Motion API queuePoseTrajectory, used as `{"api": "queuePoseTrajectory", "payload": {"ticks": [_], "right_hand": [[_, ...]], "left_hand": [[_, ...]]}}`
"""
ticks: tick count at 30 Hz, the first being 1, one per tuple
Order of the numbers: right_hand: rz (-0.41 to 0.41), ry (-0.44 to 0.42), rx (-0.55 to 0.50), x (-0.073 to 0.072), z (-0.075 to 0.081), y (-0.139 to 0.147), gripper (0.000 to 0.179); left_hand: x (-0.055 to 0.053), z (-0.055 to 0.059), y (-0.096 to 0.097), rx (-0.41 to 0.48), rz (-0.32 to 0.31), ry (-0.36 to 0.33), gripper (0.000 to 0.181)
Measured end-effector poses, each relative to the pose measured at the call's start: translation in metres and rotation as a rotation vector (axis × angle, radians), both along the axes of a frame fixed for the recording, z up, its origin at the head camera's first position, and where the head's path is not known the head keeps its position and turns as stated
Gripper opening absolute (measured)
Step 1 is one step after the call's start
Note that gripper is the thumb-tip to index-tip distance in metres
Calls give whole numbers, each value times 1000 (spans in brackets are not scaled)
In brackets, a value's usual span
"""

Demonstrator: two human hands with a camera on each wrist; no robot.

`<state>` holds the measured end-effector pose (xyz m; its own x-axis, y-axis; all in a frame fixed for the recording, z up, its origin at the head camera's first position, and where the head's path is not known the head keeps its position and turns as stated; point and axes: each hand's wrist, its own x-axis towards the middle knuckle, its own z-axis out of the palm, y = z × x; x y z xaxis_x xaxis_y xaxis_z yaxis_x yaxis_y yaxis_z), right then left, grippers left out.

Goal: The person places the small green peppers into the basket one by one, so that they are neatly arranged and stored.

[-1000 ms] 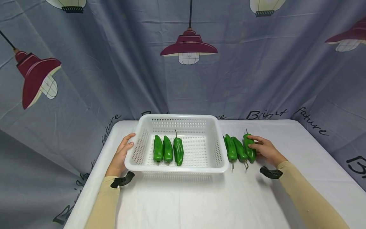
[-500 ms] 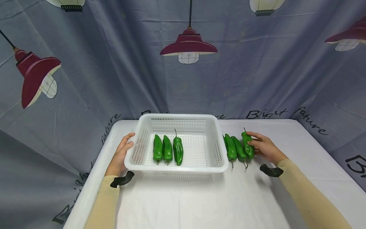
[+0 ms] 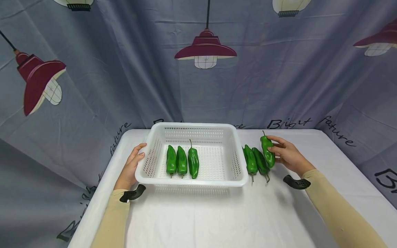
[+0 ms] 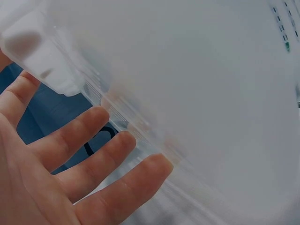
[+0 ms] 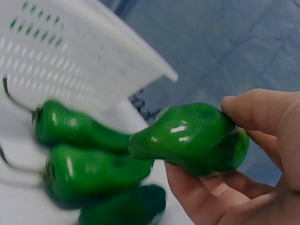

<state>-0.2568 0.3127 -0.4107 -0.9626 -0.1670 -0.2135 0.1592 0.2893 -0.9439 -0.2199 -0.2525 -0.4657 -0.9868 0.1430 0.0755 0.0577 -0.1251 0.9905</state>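
My right hand (image 3: 288, 155) pinches a green pepper (image 3: 267, 151) between thumb and fingers. In the right wrist view this held pepper (image 5: 192, 136) hangs above others on the table, its tapered end towards them. Beside the basket lie a green pepper (image 3: 250, 160), a darker one (image 3: 260, 162), and another mostly hidden by the basket wall. The white plastic basket (image 3: 192, 183) holds three green peppers (image 3: 181, 161) in its left half. My left hand (image 3: 128, 168) rests against the basket's left side; in the left wrist view its fingers (image 4: 126, 192) lie nearly straight along the outer wall.
A white cloth covers the table (image 3: 198, 217). Behind it hangs a grey-blue curtain (image 3: 263, 86) printed with lamps and lettering. Each wrist wears a black strap, such as the right strap (image 3: 296, 182).
My right hand has lifted the outermost pepper off the table, moving it slightly left and away from me. The left hand and the basket stay where they were.
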Motion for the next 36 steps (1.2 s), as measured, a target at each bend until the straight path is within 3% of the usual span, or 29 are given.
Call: {"api": "queuePoseTrajectory", "payload": {"ticks": [14,28,36], "right_hand": [[49,51,-103,1,40,-52,69],[107,46,-159,-5,51,-98,68],[142,8,-201,-12,48,-133,69]], "left_hand": [[1,-1,-2,0,5,-19,32],[0,-2,-2,33,0,-8,29],[-2,-2,-1,29,2,-17,30]]}}
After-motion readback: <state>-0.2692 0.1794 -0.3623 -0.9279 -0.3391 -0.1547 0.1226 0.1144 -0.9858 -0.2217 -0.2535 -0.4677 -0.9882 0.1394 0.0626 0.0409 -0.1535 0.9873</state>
